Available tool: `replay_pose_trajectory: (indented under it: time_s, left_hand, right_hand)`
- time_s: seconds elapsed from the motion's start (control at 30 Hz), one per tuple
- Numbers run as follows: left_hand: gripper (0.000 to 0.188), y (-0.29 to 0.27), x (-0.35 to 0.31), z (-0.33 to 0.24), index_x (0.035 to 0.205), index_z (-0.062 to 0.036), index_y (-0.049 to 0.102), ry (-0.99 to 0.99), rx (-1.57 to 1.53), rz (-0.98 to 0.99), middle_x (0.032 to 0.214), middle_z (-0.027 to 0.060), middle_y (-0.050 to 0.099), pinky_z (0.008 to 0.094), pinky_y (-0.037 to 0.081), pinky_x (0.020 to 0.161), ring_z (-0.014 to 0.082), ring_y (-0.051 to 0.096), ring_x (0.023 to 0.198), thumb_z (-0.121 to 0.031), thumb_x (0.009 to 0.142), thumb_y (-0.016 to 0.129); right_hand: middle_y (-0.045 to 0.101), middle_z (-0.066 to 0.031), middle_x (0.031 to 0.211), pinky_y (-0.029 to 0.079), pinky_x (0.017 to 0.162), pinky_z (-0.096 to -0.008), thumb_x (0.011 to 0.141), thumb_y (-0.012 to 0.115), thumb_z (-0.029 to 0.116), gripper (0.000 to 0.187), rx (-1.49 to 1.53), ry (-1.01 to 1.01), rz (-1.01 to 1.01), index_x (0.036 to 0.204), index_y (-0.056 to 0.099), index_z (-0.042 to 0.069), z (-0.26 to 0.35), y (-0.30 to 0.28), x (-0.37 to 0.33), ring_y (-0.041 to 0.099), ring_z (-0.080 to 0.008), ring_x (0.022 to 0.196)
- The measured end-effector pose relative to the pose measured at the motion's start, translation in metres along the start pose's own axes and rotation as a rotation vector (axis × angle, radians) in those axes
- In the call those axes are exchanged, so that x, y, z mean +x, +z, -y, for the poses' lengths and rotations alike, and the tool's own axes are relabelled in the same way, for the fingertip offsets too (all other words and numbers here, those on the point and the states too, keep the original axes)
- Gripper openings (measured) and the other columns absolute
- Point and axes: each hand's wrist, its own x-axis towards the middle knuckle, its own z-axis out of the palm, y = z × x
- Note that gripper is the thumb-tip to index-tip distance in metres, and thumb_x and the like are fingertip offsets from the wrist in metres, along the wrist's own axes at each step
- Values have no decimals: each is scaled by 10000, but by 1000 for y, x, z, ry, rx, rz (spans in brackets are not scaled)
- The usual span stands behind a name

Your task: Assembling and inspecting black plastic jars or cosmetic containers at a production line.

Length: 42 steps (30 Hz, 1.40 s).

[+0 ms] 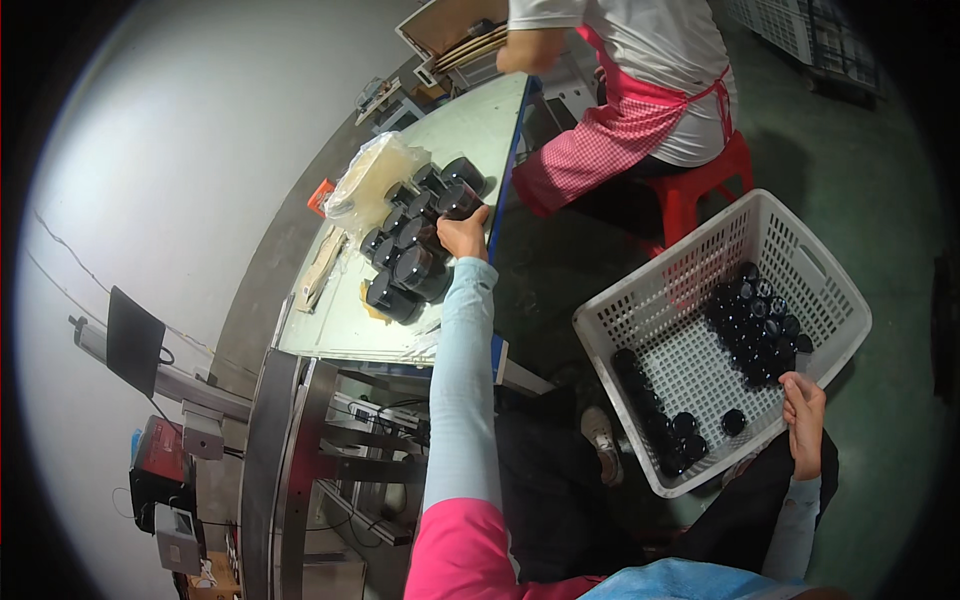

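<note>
A black screen (135,340) is standing near the wall (190,130). A plastic bag (375,180) is lying on the table (475,122), beside black jars (420,268) that are crowding together. The left hand (465,235) is gripping 1 jar (458,200) on the cluster's right side. A co-worker (660,90) is sitting on a red stool (705,188). Round black pieces (755,325) are lying in 2 main groups inside a white crate (680,365). The right hand (803,415) is reaching to its rim, fingers bending together; I cannot tell whether they are gripping anything.
</note>
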Motion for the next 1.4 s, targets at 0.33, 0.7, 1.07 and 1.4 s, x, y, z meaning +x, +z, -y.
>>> replay_pose_trajectory:
  time_s: [0.33, 0.7, 1.07, 1.4]
  left_hand:
    - [444, -31, -34, -15, 1001, -26, 541, 248, 173, 362, 1049, 184, 452, 383, 325, 906, 319, 398, 1039, -203, 630, 709]
    - [578, -6, -5, -1, 1102, -3, 511, 315, 342, 443, 1088, 192, 450, 378, 350, 901, 335, 423, 1027, -245, 619, 717]
    - [739, 9, 20, -4, 1177, 6, 472, 351, 609, 466, 1193, 204, 466, 366, 361, 922, 302, 443, 1122, -405, 611, 712]
    - [693, 22, 54, 14, 1069, -14, 526, 588, 691, 503, 1072, 173, 530, 400, 407, 827, 313, 515, 994, -511, 612, 683]
  right_hand:
    - [356, 99, 561, 182, 380, -144, 832, 570, 157, 174, -66, -11, -31, 879, 572, -10, 2, -2, -6, 258, 29, 435]
    - [361, 102, 556, 182, 379, -147, 831, 571, 156, 161, -97, -9, -77, 856, 580, -2, 2, -8, -5, 261, 27, 432]
    - [366, 93, 581, 184, 388, -150, 826, 567, 135, 142, -83, 30, -28, 843, 574, -5, 2, -3, -9, 269, 21, 455]
    - [444, 48, 618, 230, 413, -169, 877, 481, 166, 187, -204, 106, -97, 949, 580, 24, 18, 12, -3, 314, 2, 494]
